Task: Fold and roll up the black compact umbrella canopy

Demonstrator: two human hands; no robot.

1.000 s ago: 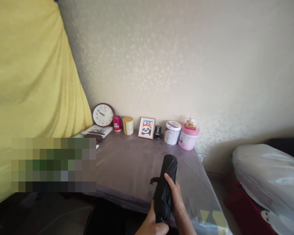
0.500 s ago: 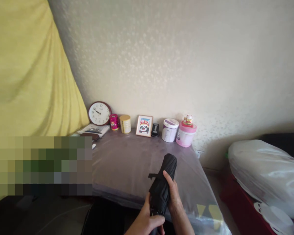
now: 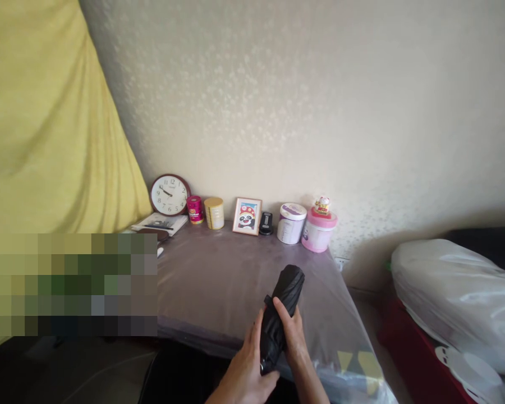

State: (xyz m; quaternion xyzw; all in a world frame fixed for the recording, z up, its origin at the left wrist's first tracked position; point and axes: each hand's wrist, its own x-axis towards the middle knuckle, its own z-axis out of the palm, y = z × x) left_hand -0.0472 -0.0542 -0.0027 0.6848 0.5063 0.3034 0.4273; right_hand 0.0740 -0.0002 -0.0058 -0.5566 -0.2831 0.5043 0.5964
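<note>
A folded black umbrella (image 3: 289,281) is held tilted over the table's near edge, its top pointing away from me and slightly right. My left hand (image 3: 252,356) is closed around its lower left side, with the thumb near the bottom end. My right hand (image 3: 292,331) grips the right side, its thumb lying across the fabric. A short black strap (image 3: 268,301) sits close to the right thumb and the left fingertips. The umbrella's lower end is partly hidden by my left hand.
Along the wall on the covered table (image 3: 219,275) stand a clock (image 3: 170,194), a pink can (image 3: 194,210), a yellow-lidded tin (image 3: 214,214), a panda picture frame (image 3: 247,216), a white tub (image 3: 292,224) and a pink-lidded jar (image 3: 318,235). A plastic-wrapped bundle (image 3: 450,292) lies right.
My left hand has slid up along the umbrella. The strap, which stuck out to the left, now lies against the umbrella near my fingers.
</note>
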